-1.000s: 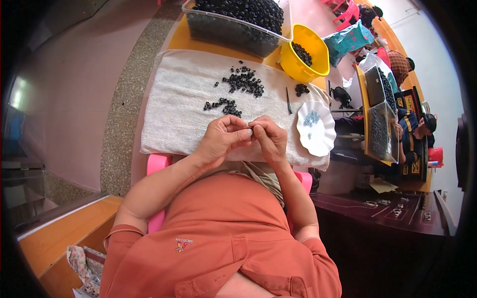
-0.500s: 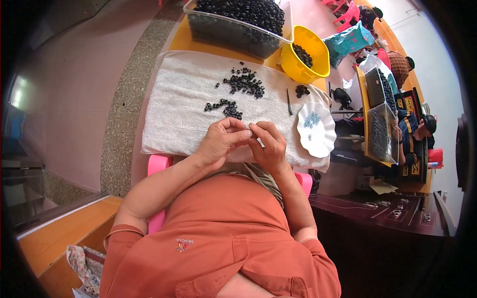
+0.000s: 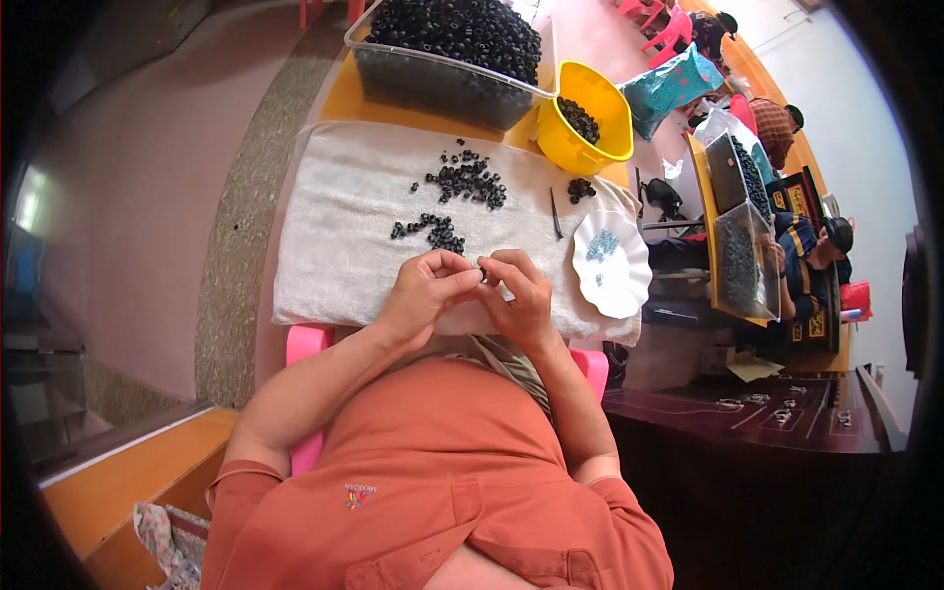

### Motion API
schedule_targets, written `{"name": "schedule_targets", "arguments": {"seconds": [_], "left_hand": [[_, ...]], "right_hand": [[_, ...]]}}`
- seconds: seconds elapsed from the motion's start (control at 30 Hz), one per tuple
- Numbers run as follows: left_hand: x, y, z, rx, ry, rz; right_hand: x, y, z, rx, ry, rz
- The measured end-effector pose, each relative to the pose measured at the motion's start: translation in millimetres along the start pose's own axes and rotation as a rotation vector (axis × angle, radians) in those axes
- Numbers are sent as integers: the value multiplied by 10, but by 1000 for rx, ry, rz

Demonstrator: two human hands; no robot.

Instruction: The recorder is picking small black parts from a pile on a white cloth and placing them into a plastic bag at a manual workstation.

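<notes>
Small dark bead (image 3: 483,276) sits between the fingertips of both hands, above the tabletop (image 3: 346,104) near its front edge, over the white towel (image 3: 329,241). Left hand (image 3: 421,295): thumb and forefinger pinched together on the bead. Right hand (image 3: 523,301): thumb and forefinger slightly apart at its other side; cannot tell how firmly they grip. Bead probably light, stiff and smooth, apt to slip; best held by opposite sides. Against the earlier frame: bead shows more plainly, right fingers spread wider, whole view shifted somewhat.
</notes>
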State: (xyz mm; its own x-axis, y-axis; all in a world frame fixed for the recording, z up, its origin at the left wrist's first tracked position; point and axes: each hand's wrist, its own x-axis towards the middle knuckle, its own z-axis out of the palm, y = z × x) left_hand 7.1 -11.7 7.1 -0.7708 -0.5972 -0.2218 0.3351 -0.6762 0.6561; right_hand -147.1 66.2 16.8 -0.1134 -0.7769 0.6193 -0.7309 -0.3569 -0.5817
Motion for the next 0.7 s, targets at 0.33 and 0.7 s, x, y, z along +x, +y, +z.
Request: {"name": "schedule_targets", "arguments": {"seconds": [0.33,0.7], "left_hand": [[-5,-31,6,20,25,28],[-14,-36,11,64,11,40]], "right_hand": [[67,-54,-42,-58,-13,-92],[53,-74,-73,7,-40,-14]]}}
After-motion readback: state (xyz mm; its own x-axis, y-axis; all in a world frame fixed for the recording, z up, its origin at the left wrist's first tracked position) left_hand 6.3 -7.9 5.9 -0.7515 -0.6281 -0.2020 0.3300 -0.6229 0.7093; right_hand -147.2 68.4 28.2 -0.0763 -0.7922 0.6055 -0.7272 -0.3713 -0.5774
